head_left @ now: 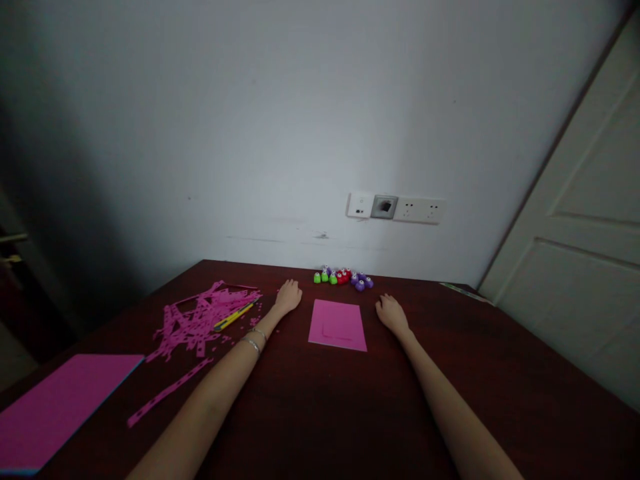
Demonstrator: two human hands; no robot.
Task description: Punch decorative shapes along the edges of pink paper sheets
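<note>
On the dark red-brown table, a pink rectangular sheet (337, 325) lies flat between my two hands, with a faint rectangular outline in its lower part. My left hand (289, 297) rests on the tabletop to the left of the sheet, palm down, fingers lying forward and holding nothing. Bracelets circle that wrist. To the right of the sheet, my right hand (392, 314) also rests palm down, its fingers loosely bent and slightly apart, with nothing visible in them. Beyond both hands stand several small green, red and purple craft punches (342, 276).
A heap of pink paper strips (203, 317) and tiny cut bits lies left, with a yellow utility knife (234, 317) across it. One punched strip (170, 392) lies nearer. Larger pink sheets (75, 403) sit at the near left. Wall sockets (419, 211) are behind the table.
</note>
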